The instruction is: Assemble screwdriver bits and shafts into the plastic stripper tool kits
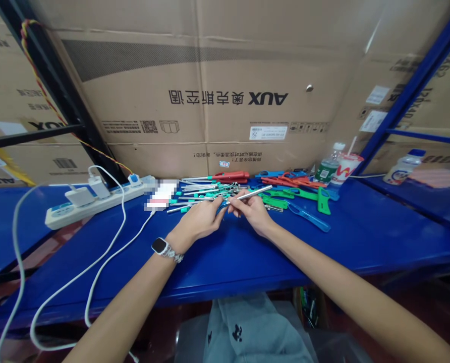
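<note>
Above the flat blue tabletop [225,262], the left hand [200,218] clasps a half-hidden blue plastic piece [222,204] and, close beside, the right hand [255,209] pinches a slim silver metal tube [260,191], probably for steadiness; silver rods with green ends [198,188] lie beyond, seemingly within reach.

The person's 2 bare forearms reach in from the bottom corners and slant inward, so that the 2 hands meet near the middle of the view. The left forearm [130,297] rises toward the right, its wrist [179,238] almost straight, and the left hand [199,218] shows its back, with the fingers [213,205] bent into a closed grip. The right forearm [338,275] runs up toward the left; the right hand [257,212] is turned inward, its fingertips [235,204] drawn together in a pinch just beside the left fingers.
</note>
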The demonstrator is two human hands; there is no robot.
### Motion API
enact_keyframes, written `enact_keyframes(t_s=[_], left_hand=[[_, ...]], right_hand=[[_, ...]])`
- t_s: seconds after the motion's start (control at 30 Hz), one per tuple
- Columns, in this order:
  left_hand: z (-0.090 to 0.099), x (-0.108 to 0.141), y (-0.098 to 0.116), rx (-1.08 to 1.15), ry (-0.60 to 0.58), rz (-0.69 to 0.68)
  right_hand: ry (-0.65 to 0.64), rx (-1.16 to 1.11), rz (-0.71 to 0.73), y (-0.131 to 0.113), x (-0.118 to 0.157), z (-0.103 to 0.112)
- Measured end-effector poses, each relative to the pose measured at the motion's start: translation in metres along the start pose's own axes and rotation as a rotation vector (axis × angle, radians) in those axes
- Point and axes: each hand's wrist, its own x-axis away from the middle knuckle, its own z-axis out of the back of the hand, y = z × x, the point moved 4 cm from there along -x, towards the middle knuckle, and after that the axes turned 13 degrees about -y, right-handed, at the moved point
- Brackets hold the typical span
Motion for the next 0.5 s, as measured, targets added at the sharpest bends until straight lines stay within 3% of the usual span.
enact_keyframes(t_s=[0.23,0.5], left_hand=[[-0.0013,0.0006,-0.0007,-0.080,-0.009,-0.035],[-0.0010,0.0024,0.0004,-0.134,0.028,-0.052]], right_hand=[[-0.067,0.058,-0.059,-0.0017,0.0008,0.0026],[-0.027,0.077,-0.021,-0.0009,-0.0016,0.0029]])
